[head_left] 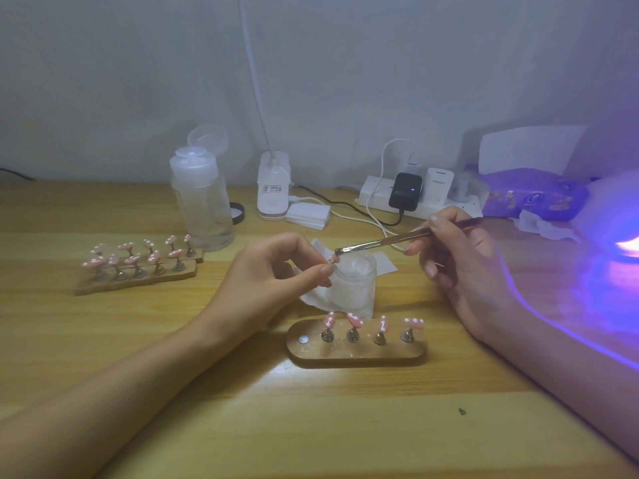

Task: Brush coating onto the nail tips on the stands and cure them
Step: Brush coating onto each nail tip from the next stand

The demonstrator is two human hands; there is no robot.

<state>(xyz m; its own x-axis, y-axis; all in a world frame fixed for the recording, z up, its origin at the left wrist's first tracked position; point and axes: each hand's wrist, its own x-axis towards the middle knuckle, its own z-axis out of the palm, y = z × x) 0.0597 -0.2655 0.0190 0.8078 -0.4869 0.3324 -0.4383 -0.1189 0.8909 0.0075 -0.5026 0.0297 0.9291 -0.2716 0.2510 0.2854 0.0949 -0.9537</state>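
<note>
Nail tips (pixel 356 321), pink with white dots, are sitting on four small metal pegs along the oval wooden stand (pixel 356 356) that is lying close to the near edge of the desk (pixel 311 426), about midway along it. A bare silver disc (pixel 303 339) at the stand's left end is showing where a fifth peg is missing. The left hand (pixel 273 271) is hovering just behind that stand, thumb and forefinger pinching what looks like that missing peg with a single tip (pixel 331 260) on top, though it is too small to make out clearly. The right hand (pixel 463 257) is gripping a brush (pixel 380 242) like a pen, its bristles touching or nearly touching the held tip, right above a frosted jar (pixel 352 281) that is standing on a white sheet (pixel 383 262). A second stand (pixel 138 280) carrying two rows of more tips is resting toward the left edge, and a curing lamp (pixel 612 216) is glowing violet at the right edge. These tips are likely weighing next to nothing, being thin, stiff plastic shells, and a wet coat is going to make the top face slick and easy to smudge. Judging from that, the peg underneath is the place to take hold, with fingers kept off the painted surface. A light pinch should be doing enough, since squeezing harder is risking a flick out of the fingers or a tip popping off its mount.
</note>
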